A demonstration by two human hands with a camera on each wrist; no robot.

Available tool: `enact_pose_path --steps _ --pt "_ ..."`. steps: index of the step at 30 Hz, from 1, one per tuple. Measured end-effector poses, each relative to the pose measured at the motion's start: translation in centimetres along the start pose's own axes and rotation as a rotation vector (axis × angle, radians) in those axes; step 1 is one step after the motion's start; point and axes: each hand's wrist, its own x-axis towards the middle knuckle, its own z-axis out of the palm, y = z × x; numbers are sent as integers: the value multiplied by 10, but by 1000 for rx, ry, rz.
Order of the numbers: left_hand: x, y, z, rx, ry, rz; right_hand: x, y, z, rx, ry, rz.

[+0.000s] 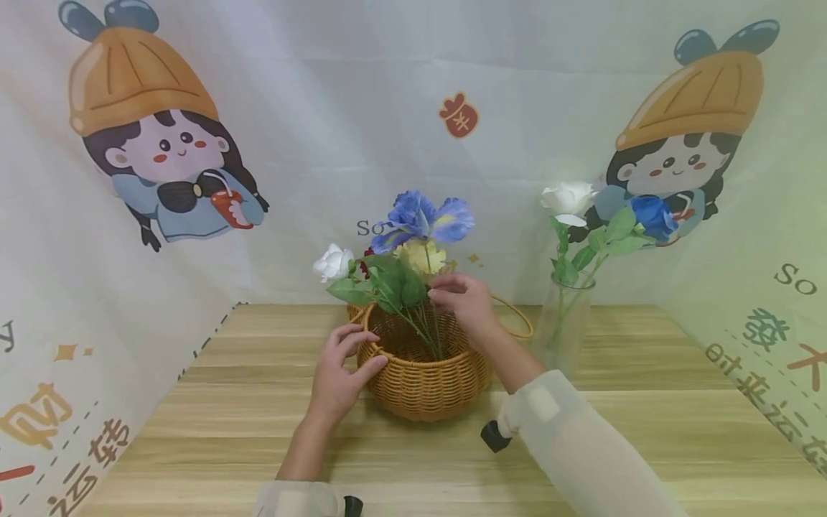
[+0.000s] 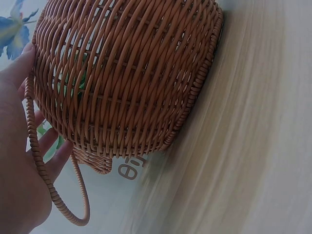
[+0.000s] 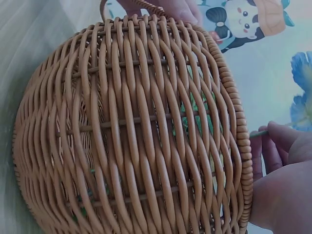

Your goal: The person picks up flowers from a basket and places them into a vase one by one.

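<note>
Wicker basket (image 1: pixel 423 391) sits at centre; left hand (image 1: pixel 339 366) curls its fingers over the left rim. Right hand (image 1: pixel 470 307) pinches the iris (image 1: pixel 416 219) stem, blocking some rim. Vase (image 1: pixel 565 330) with roses (image 1: pixel 570 197) stands right of centre.

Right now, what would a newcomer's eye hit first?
The large blue-violet iris above the wicker basket at centre, the right hand pinching a stem beside it. Then the glass vase right of the basket, and two orange-hatted cartoon figures on the backdrop.
</note>
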Motion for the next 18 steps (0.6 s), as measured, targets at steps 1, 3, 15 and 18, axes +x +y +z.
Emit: enact_pose_path --steps 1,3,15,18 --pt "0 0 0 1 -1 -2 0 0 -1 9 12 -5" --pt "0 0 1 1 -4 -4 -1 0 -2 23 36 -19" --pt "0 1 0 -4 3 1 -12 -2 -16 80 150 -113" --pt "0 1 0 -7 1 1 -13 -2 -21 130 179 -131"
